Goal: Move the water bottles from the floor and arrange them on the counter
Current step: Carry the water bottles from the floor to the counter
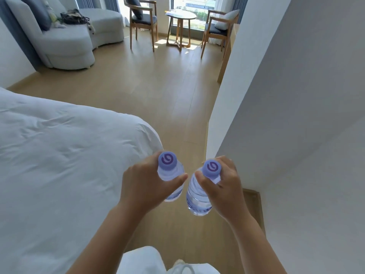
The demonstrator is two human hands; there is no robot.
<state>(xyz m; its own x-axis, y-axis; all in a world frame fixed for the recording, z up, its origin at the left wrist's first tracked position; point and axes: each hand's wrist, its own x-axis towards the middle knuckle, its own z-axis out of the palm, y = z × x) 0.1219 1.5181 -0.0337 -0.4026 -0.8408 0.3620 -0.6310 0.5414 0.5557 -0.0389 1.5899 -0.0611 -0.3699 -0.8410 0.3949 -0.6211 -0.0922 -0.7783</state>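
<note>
I hold two clear water bottles with pale purple caps upright in front of me, above the wooden floor. My left hand grips the left bottle round its neck and shoulder. My right hand grips the right bottle just below its cap, with the thumb across the front. The two bottles hang side by side, a small gap between them. No counter surface is plainly in view.
A bed with a white duvet fills the left. A white wall stands close on the right, its corner beside my right hand. Ahead lie open wooden floor, a grey sofa, two wooden chairs and a small round table.
</note>
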